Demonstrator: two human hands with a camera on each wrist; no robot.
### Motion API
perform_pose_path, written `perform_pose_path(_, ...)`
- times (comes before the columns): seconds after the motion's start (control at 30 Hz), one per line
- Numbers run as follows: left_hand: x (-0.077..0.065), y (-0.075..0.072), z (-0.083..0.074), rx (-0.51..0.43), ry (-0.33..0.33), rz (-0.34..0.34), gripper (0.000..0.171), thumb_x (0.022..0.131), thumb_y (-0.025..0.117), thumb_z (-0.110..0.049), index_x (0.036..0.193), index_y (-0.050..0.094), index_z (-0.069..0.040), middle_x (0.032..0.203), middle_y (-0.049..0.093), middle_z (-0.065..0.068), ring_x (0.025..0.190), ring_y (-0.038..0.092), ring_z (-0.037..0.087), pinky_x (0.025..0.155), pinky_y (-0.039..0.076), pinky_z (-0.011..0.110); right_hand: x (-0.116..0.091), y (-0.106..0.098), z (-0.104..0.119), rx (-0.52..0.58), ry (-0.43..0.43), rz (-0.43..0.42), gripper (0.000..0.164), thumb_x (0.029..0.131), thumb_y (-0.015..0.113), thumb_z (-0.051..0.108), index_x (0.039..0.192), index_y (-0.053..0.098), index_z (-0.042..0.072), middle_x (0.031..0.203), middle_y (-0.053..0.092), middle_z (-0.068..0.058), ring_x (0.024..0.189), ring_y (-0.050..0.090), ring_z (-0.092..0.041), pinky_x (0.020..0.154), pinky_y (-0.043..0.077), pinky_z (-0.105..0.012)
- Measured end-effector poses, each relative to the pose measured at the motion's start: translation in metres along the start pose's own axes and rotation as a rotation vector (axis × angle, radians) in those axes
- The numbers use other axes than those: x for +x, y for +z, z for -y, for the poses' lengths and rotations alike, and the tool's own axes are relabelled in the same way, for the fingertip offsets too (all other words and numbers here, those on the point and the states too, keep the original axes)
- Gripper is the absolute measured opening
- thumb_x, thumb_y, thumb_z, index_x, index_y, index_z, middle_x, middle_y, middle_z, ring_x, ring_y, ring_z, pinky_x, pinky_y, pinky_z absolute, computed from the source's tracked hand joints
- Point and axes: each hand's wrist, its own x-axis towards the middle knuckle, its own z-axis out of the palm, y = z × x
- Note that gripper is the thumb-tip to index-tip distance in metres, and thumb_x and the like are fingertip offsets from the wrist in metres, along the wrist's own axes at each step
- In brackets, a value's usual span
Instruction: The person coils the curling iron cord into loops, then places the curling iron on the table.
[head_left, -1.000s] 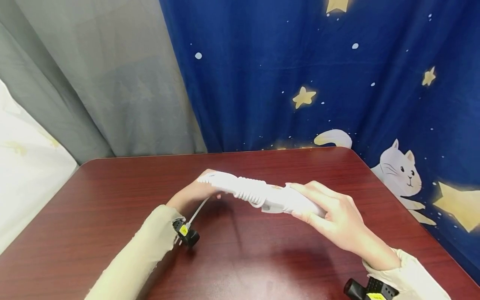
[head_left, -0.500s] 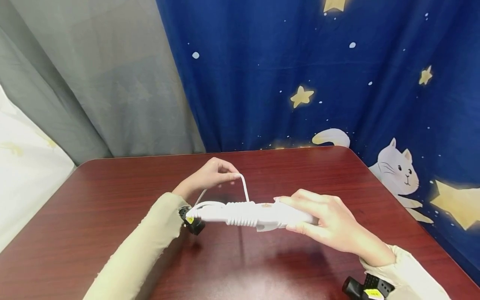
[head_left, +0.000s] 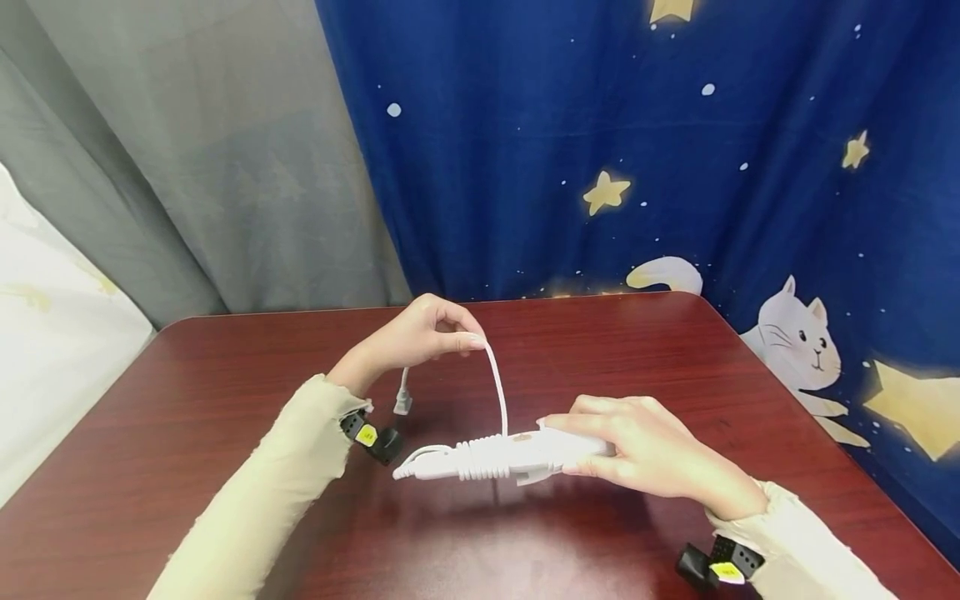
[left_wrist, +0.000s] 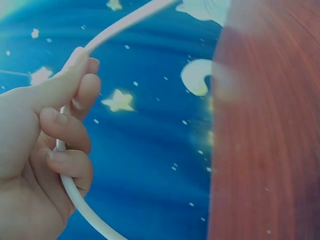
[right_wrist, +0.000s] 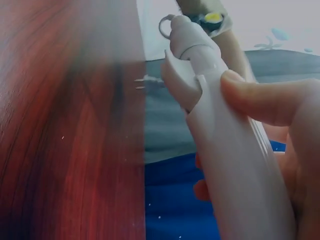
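A white curling iron (head_left: 525, 452) is held level above the table, its white cord (head_left: 497, 383) wound in several turns around the handle. My right hand (head_left: 637, 442) grips the wide barrel end, thumb on one side and fingers on the other. In the right wrist view, the clamp lever (right_wrist: 180, 82) stands out from the barrel (right_wrist: 235, 160). My left hand (head_left: 442, 329) is raised beyond the iron and pinches the cord between thumb and fingers. In the left wrist view, the cord (left_wrist: 125, 22) passes through the curled fingers. The plug (head_left: 402, 402) dangles below the left hand.
Beneath both hands lies a dark red wooden table (head_left: 247, 375). Grey curtain (head_left: 225, 167) and blue star-patterned curtain (head_left: 525, 150) hang behind it. A small black camera sits on the left wrist (head_left: 371, 435) and another on the right wrist (head_left: 720, 562).
My left hand has come away from the handle end, pulling a length of cord up and outward. The curling iron has lowered and levelled in my right hand. The plug now hangs in view.
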Motion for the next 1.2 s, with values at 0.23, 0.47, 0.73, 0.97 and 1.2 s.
perform_pose_path(0.23, -0.006, 0.004, -0.030, 0.066, 0.085, 0.036, 0.006, 0.082, 0.070, -0.017, 0.082, 0.071, -0.012, 0.065, 0.061, -0.001, 0.062, 0.055, 0.019, 0.051, 0.039, 0.027, 0.001, 0.006, -0.006, -0.076, 0.093, 0.045, 0.041, 0.081, 0.065, 0.045, 0.117, 0.062, 0.026, 0.087, 0.055, 0.014, 0.062, 0.048, -0.002, 0.051, 0.037, -0.021)
perform_pose_path(0.47, -0.011, 0.015, -0.050, 0.086, 0.101, 0.025, 0.004, 0.080, 0.072, -0.019, 0.081, 0.072, -0.015, 0.064, 0.062, -0.006, 0.060, 0.055, 0.010, 0.055, 0.045, 0.026, 0.004, 0.009, -0.008, -0.169, 0.254, 0.024, 0.043, 0.080, 0.064, 0.048, 0.119, 0.061, 0.029, 0.085, 0.054, 0.013, 0.063, 0.048, -0.004, 0.051, 0.038, -0.025)
perform_pose_path(0.73, -0.020, 0.025, -0.056, -0.007, 0.007, 0.017, 0.005, 0.080, 0.072, -0.018, 0.082, 0.073, -0.014, 0.061, 0.061, -0.001, 0.043, 0.044, 0.014, 0.038, 0.035, 0.025, 0.004, 0.010, -0.014, -0.227, 0.398, -0.086, 0.042, 0.080, 0.063, 0.049, 0.118, 0.061, 0.030, 0.087, 0.056, 0.010, 0.067, 0.051, -0.008, 0.050, 0.040, -0.030)
perform_pose_path(0.97, -0.029, 0.033, -0.048, -0.115, -0.035, 0.018, 0.011, 0.080, 0.072, -0.018, 0.090, 0.073, -0.013, 0.059, 0.060, 0.002, 0.038, 0.044, 0.019, 0.035, 0.040, 0.034, 0.001, 0.009, -0.015, -0.187, 0.495, -0.218, 0.044, 0.081, 0.065, 0.044, 0.121, 0.059, 0.027, 0.088, 0.056, 0.007, 0.064, 0.051, -0.012, 0.048, 0.038, -0.033)
perform_pose_path(1.2, -0.037, 0.050, -0.032, -0.337, -0.034, 0.086, 0.027, 0.087, 0.062, -0.010, 0.114, 0.066, -0.008, 0.072, 0.065, 0.009, 0.045, 0.048, 0.027, 0.040, 0.042, 0.027, 0.001, 0.003, -0.014, -0.086, 0.548, -0.392, 0.044, 0.081, 0.067, 0.035, 0.124, 0.057, 0.027, 0.099, 0.060, 0.005, 0.077, 0.053, -0.012, 0.054, 0.040, -0.037)
